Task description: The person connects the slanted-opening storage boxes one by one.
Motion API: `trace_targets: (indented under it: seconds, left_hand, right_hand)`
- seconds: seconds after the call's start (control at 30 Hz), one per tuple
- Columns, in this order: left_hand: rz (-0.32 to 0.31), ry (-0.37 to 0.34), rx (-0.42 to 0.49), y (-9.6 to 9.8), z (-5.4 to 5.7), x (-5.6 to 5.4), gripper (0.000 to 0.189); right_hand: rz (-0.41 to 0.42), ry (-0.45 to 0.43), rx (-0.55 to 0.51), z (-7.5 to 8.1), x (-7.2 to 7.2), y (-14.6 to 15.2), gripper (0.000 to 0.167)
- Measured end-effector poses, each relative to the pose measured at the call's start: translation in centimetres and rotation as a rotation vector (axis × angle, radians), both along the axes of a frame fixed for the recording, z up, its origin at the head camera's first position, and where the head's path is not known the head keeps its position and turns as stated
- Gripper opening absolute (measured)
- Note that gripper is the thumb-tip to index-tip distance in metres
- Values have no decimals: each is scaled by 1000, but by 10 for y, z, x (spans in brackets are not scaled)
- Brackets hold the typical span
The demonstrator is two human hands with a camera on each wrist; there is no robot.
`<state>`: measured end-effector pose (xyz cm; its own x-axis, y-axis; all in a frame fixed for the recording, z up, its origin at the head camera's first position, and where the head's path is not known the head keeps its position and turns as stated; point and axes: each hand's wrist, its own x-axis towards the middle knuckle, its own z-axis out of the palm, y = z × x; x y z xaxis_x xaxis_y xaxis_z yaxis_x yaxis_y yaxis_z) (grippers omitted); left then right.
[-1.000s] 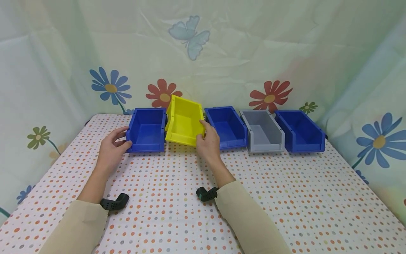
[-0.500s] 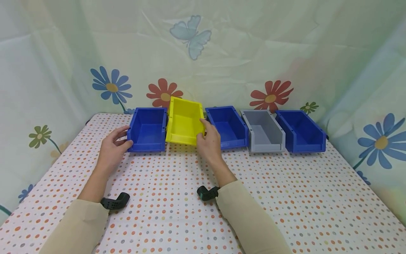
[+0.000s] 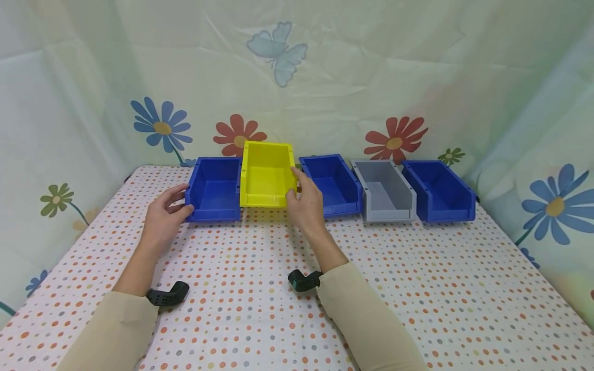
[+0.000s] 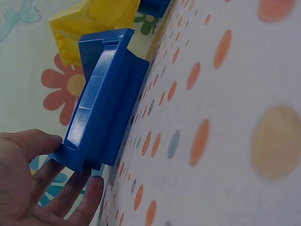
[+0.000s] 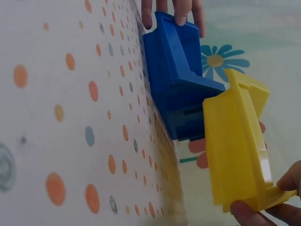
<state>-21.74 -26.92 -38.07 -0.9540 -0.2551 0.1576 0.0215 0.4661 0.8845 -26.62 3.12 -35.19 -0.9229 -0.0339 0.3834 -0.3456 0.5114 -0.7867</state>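
Just right of the leftmost blue bin [image 3: 214,198], the yellow bin [image 3: 267,175] is sitting a little higher than its neighbours, its edge overlapping the blue one's in the head view. Judging by how things are lying, four bins are already making a line, and the yellow one seems only partly done: it is facing squarely forward but is not yet reaching down level with the others. Whether anything behind is bearing its weight, the pictures are not showing. It is looking bright and glossy, with a high back, sloping sides and a low front lip. The right hand [image 3: 306,206] is pinching its right front corner; the left hand [image 3: 163,216] is holding the outer front corner of the leftmost blue bin. Farther right, the middle blue bin [image 3: 330,188], the grey bin [image 3: 387,190] and the rightmost blue bin [image 3: 441,190] are extending the line along the back of the table [image 3: 250,314], and behind them a flowered backdrop [image 3: 343,77] is hanging.
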Motion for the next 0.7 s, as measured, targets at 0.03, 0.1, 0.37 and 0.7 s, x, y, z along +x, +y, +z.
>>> trace_targets:
  seconds: [0.03,0.1,0.37,0.7]
  left_hand:
    - [-2,0,0,0,0,0,58]
    - [-6,-1,5,0,-1,0,58]
    - [-23,-12,9,-1,-4,0,57]
    - [-42,-20,-9,-2,-1,-1,58]
  right_hand:
    - [-1,4,1,0,0,0,51]
    - [-2,13,0,1,1,0,51]
    - [5,47,-3,5,2,0,50]
    - [-17,78,116,12,1,4,46]
